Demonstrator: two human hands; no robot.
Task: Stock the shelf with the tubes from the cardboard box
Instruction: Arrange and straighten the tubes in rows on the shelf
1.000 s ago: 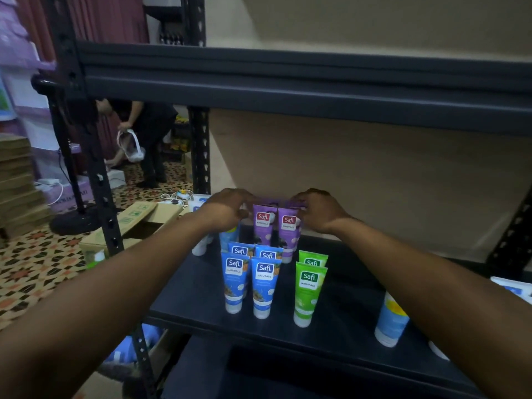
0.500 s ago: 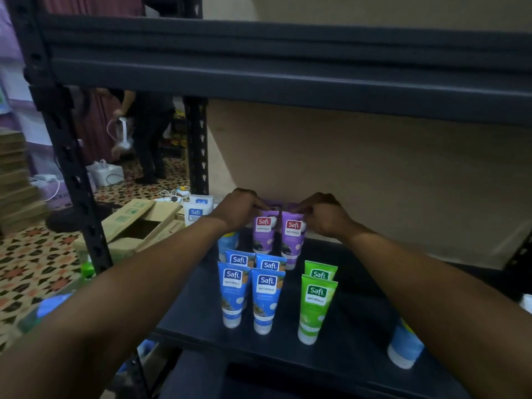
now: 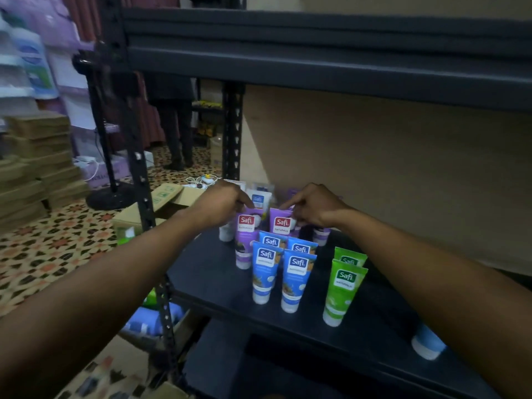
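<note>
Your left hand (image 3: 221, 205) pinches the top of the left purple tube (image 3: 245, 228); your right hand (image 3: 315, 210) pinches the right purple tube (image 3: 280, 224), both standing on the shelf (image 3: 213, 272).

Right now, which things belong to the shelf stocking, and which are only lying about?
Job: purple tubes, blue tubes, green tubes, shelf, cardboard box, left hand, right hand.
Lying about: stacked flat cartons, black floor stand, white cables.

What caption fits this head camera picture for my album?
Left hand and right hand touch the tops of two purple tubes behind blue tubes, near green tubes, on a dark shelf.
</note>
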